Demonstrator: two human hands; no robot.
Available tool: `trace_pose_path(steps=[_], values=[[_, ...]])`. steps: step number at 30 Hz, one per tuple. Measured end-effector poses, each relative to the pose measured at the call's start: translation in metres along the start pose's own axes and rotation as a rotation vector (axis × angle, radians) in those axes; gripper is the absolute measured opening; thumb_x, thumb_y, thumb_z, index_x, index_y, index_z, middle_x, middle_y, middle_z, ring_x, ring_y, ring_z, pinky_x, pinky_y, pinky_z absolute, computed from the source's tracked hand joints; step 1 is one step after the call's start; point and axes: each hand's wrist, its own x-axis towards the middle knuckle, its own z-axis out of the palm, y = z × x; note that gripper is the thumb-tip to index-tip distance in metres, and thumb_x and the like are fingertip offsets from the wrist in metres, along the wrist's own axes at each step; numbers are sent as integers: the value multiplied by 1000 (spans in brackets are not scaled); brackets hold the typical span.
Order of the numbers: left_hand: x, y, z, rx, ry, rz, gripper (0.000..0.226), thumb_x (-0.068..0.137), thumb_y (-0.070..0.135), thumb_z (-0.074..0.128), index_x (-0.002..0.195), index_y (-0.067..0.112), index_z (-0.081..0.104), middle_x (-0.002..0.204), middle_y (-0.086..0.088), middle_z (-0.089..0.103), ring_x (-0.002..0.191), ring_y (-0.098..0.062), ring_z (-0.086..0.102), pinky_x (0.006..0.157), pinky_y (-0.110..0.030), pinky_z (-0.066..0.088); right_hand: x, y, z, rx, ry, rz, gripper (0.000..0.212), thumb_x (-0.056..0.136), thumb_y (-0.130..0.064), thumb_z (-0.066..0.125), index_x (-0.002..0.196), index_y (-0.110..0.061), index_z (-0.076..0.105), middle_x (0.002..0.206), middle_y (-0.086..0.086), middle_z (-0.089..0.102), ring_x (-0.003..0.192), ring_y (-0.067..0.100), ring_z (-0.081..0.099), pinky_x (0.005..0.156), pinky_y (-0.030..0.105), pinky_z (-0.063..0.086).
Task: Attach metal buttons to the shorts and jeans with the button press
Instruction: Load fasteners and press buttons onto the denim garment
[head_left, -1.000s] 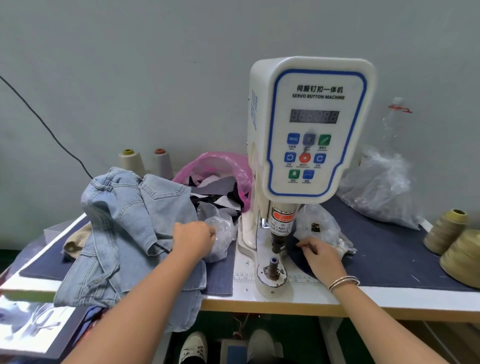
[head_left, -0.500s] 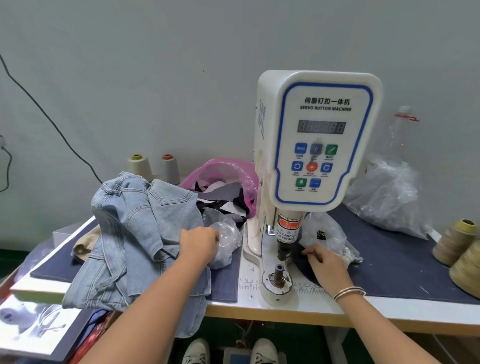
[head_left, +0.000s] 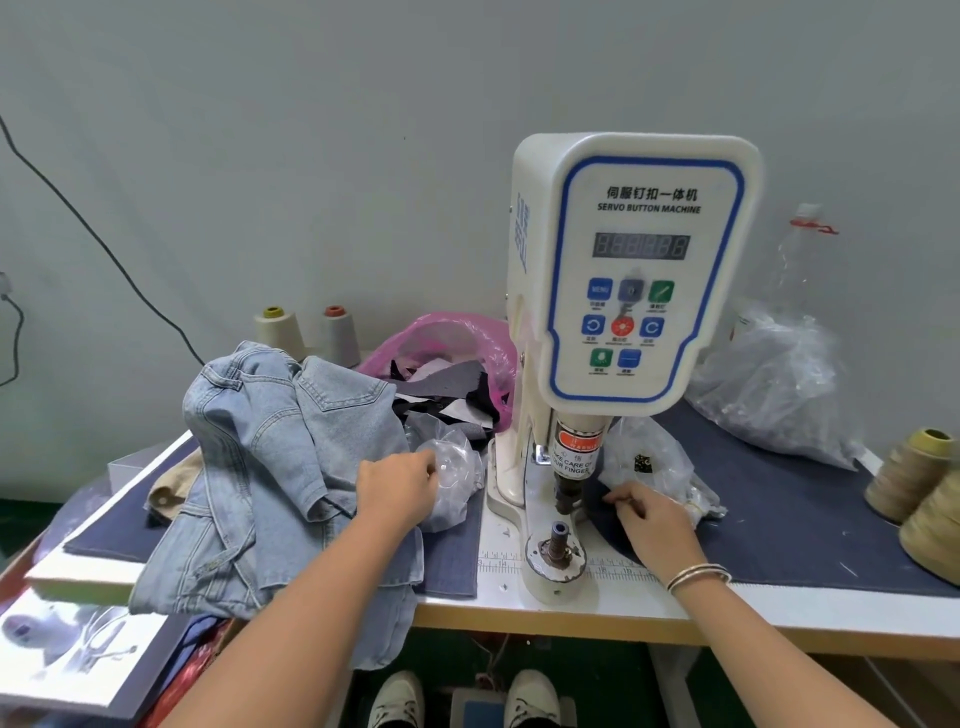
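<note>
The left hand (head_left: 397, 488) pinches a clear plastic bag (head_left: 453, 475). The right hand (head_left: 652, 514) pinches dark blue cloth (head_left: 602, 512) beside the white button press (head_left: 623, 322).

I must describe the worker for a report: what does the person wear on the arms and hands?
Both forearms are bare, with no sleeves in view and no gloves. The right hand has thin silver-coloured bangles around its wrist, several rings close together. The left hand shows no jewellery or watch on the side that is visible.
</note>
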Motion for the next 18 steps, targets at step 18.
trace_pose_path(steps=[18], values=[[-25,-28,-29,-976,140,-70,14,88,14,70,78,25,68,77,9,69,71,-5,62,69,-21,46,-2,4,1,32,25,-53,34,92,-10,54,80,-42,60,82,-20,64,71,-2,58,61,11,38]])
